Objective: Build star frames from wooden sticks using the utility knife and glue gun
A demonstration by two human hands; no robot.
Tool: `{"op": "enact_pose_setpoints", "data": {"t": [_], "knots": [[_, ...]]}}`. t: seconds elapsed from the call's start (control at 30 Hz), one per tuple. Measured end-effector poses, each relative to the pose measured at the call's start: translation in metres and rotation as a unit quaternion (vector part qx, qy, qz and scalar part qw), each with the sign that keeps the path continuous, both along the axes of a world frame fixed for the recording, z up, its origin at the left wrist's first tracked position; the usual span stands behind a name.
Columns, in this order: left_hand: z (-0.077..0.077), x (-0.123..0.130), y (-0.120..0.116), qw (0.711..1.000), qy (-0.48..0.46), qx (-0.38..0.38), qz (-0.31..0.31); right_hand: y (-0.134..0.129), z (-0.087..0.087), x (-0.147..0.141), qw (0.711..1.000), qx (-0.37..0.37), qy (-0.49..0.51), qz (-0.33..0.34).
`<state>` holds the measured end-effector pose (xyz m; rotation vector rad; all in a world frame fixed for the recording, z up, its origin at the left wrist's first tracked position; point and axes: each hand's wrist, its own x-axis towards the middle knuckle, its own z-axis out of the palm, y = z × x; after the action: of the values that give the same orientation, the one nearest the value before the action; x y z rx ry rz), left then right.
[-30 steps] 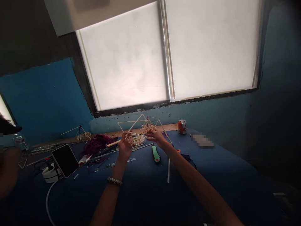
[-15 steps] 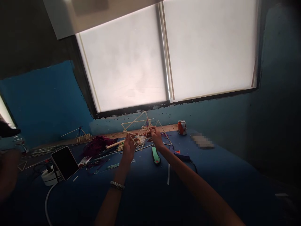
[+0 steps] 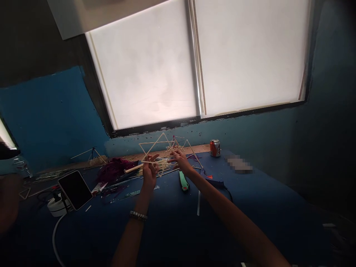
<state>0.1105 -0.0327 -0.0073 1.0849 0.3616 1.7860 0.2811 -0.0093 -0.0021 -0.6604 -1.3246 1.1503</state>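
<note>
A six-pointed star frame of thin wooden sticks (image 3: 163,134) is held up above the table. My left hand (image 3: 150,171) grips its lower left part, fingers curled around the sticks. On the star's right side, my right hand (image 3: 180,160) pinches the frame with its fingertips, which partly cover the joint there. Below my right hand lies a green-handled cutter (image 3: 183,181). Beside it on the table are a dark glue gun (image 3: 215,183) and a clear glue stick (image 3: 198,204). Behind the star stands a triangle of sticks (image 3: 194,151).
A soda can (image 3: 215,148) stands at the back right, near a blurred-out object (image 3: 238,164). Purple tinsel (image 3: 118,170), loose sticks and a small stick model (image 3: 96,157) lie left. A tablet (image 3: 75,190) leans by a white power strip (image 3: 58,205). Another person's arm (image 3: 8,204) shows far left.
The star has shifted slightly left and turned flatter toward me. My left hand has moved left with it, and my right hand's fingers have loosened a little at the right side.
</note>
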Motion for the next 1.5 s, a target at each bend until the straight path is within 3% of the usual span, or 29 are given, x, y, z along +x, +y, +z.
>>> {"op": "enact_pose_setpoints", "data": {"t": [0.17, 0.3, 0.4, 0.5, 0.73, 0.9, 1.13, 1.3, 1.5], "knots": [[-0.002, 0.007, -0.002, 1.000, 0.019, -0.005, 0.009, 0.001, -0.003, -0.006, 0.999, 0.000, 0.028, 0.040], [-0.005, -0.002, -0.004, 0.997, 0.072, -0.031, 0.020, 0.002, -0.002, -0.002, 0.998, 0.001, 0.055, 0.034], [0.000, -0.017, -0.006, 0.993, 0.107, -0.045, -0.012, 0.002, 0.000, 0.004, 0.999, 0.009, 0.041, 0.010], [0.008, -0.036, -0.010, 0.985, 0.155, -0.075, 0.017, 0.003, 0.000, 0.007, 1.000, 0.025, 0.016, -0.005], [0.018, -0.078, -0.008, 0.930, 0.340, -0.134, 0.044, 0.012, 0.000, 0.007, 0.994, 0.081, -0.067, -0.037], [0.011, -0.087, 0.003, 0.943, 0.302, -0.121, 0.065, 0.017, -0.006, 0.005, 0.983, 0.116, -0.136, -0.039], [0.008, -0.066, 0.001, 0.951, 0.268, -0.128, 0.080, 0.018, -0.013, 0.002, 0.971, 0.149, -0.182, -0.046], [0.002, -0.060, 0.011, 0.961, 0.224, -0.091, 0.135, 0.020, -0.013, 0.002, 0.987, 0.110, -0.116, -0.010], [0.006, -0.063, 0.012, 0.962, 0.208, -0.022, 0.174, 0.019, -0.010, 0.003, 0.986, 0.089, -0.141, 0.012]]}}
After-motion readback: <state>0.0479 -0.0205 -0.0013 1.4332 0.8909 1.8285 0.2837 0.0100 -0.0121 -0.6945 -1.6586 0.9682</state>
